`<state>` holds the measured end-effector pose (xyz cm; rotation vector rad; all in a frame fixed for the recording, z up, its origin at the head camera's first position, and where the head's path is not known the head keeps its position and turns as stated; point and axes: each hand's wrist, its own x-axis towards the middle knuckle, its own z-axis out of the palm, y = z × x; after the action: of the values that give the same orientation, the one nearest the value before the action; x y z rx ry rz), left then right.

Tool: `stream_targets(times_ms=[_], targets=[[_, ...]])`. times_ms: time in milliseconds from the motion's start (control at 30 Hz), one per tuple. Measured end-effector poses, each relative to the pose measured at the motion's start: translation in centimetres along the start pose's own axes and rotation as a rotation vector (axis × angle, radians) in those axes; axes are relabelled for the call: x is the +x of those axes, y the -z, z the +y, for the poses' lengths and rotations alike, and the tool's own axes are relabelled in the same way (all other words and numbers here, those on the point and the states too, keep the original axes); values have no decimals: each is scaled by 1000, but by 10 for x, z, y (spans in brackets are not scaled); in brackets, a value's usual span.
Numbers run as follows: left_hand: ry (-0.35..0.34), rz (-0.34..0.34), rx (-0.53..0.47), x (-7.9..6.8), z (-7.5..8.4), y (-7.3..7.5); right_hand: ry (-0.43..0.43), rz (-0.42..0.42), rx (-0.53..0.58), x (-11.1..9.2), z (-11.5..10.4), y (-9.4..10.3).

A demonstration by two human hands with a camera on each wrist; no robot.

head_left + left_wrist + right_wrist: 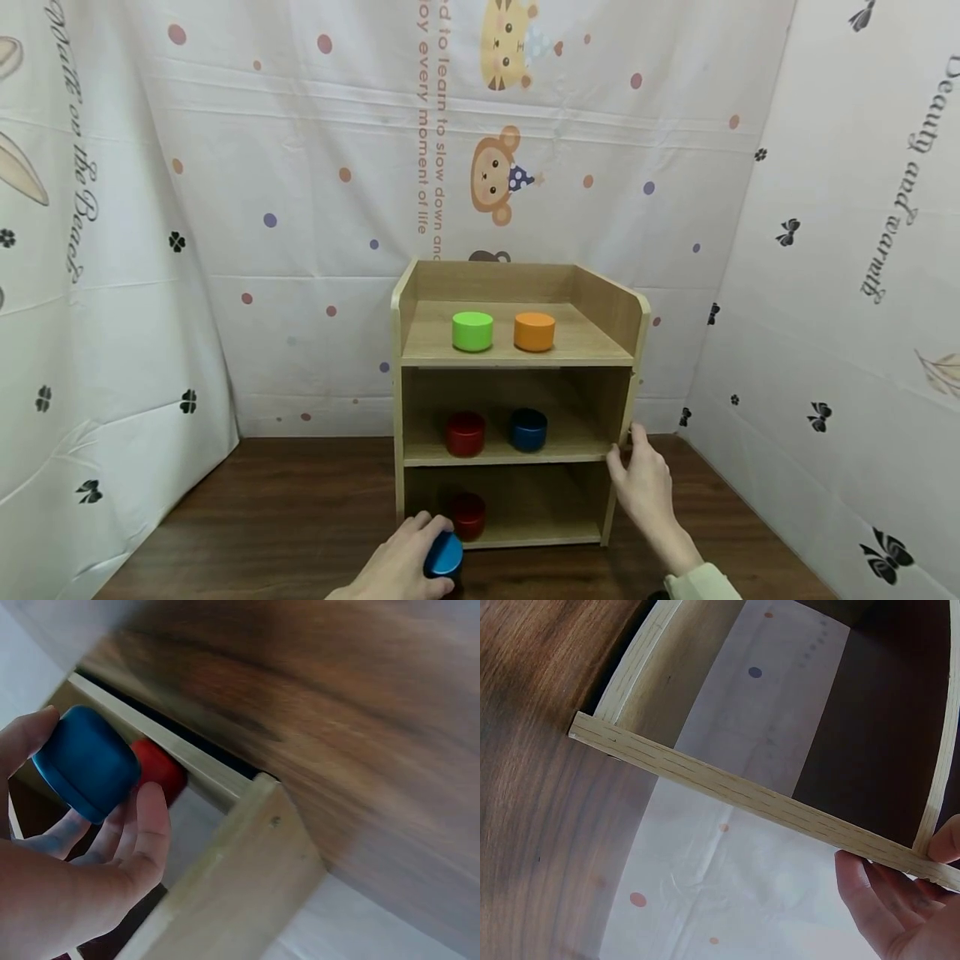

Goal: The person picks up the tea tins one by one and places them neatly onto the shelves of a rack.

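Note:
My left hand grips a small round blue tin in front of the bottom tier of a wooden shelf. In the left wrist view the thumb and fingers wrap the blue tin's sides, and a lid seam shows near its edge. Just behind it, a red tin sits on the bottom tier, partly hidden there by the blue one. My right hand holds the shelf's right side panel at middle-board height, thumb at the inner side and fingers round the outside.
On the top tier stand a green tin and an orange tin. The middle tier bears another red tin and a dark blue tin. Printed white cloth hangs behind and beside the dark wooden table.

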<state>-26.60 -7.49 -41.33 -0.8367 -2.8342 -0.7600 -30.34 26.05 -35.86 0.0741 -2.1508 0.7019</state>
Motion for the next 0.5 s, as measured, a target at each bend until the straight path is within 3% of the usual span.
stream_targets(times_ms=[267,500], targets=[[-58,43,49,14,18,-4,-17,-17,7,0,0,-1],[-69,77,73,28,29,-7,-5,-10,5,-1,0,0]])
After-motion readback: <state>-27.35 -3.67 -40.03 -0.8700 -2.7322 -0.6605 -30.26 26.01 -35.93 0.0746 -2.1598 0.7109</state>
